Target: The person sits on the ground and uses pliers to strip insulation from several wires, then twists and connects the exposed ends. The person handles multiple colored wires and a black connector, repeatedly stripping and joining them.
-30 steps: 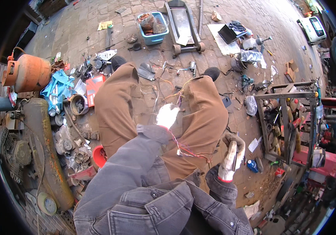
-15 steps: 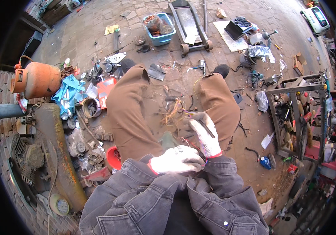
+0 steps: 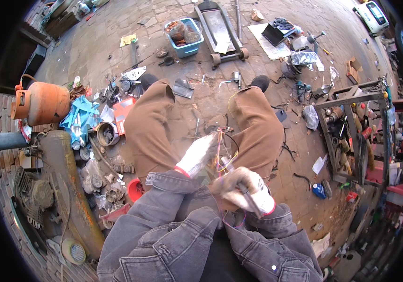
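I sit on a paved floor with my knees apart, in brown trousers and a denim jacket. Both hands wear white gloves with red cuffs. My left hand (image 3: 199, 154) grips a bundle of thin coloured wires (image 3: 222, 145) that rises between my knees. My right hand (image 3: 244, 185) is closed around a slim dark tool (image 3: 247, 195), held close to the same wires, just right of the left hand. More dark wires trail down onto the floor between my legs.
An orange gas cylinder (image 3: 42, 102) and a rusty tank (image 3: 67, 181) lie at my left among scrap parts and a red bowl (image 3: 135, 190). A blue tub (image 3: 186, 37) and a trolley jack (image 3: 220, 28) stand ahead. A metal frame rack (image 3: 352, 131) with tools stands at my right.
My left hand has risen from my lap and taken the wire bundle. My right hand has come in toward my lap with the tool, next to the wires.
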